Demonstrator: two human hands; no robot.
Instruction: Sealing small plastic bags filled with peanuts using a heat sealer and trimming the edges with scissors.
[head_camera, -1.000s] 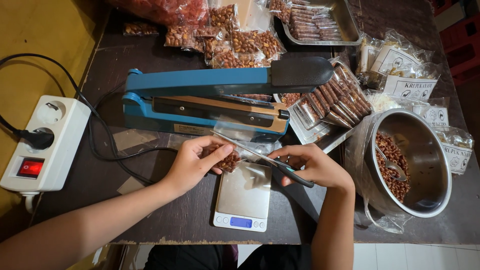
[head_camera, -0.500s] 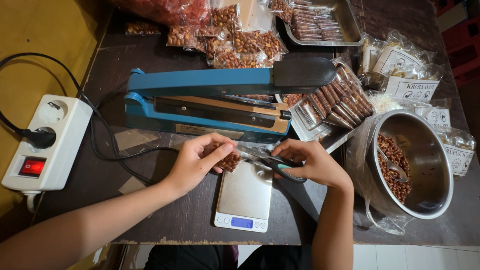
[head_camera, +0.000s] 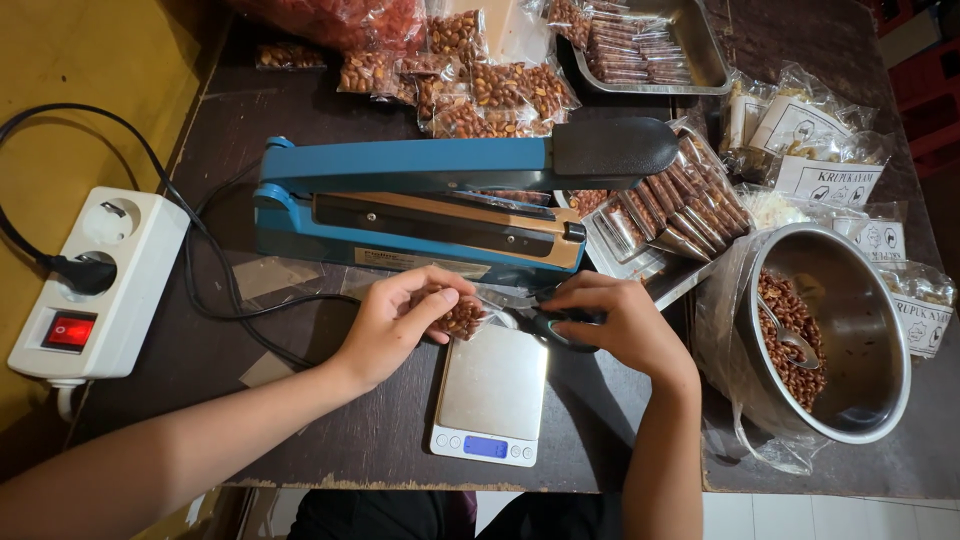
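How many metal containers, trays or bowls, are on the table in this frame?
2. A steel bowl with peanuts and a spoon sits at the right, beside the right hand. A steel tray of slim packets sits at the top edge, partly cropped. Others may be hidden under the bags.

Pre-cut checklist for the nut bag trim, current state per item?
1. Left hand grips the small bag of nuts: ok.
2. Right hand holds the black-handled scissors: ok.
3. Blades on the bag's clear edge: cannot tell, plastic too faint.
4. Left fingers clear of the blades: cannot tell, tips hidden.
5. Bag sits over the digital scale, display lit: ok.
6. Blue heat sealer arm raised, behind the hands: ok.
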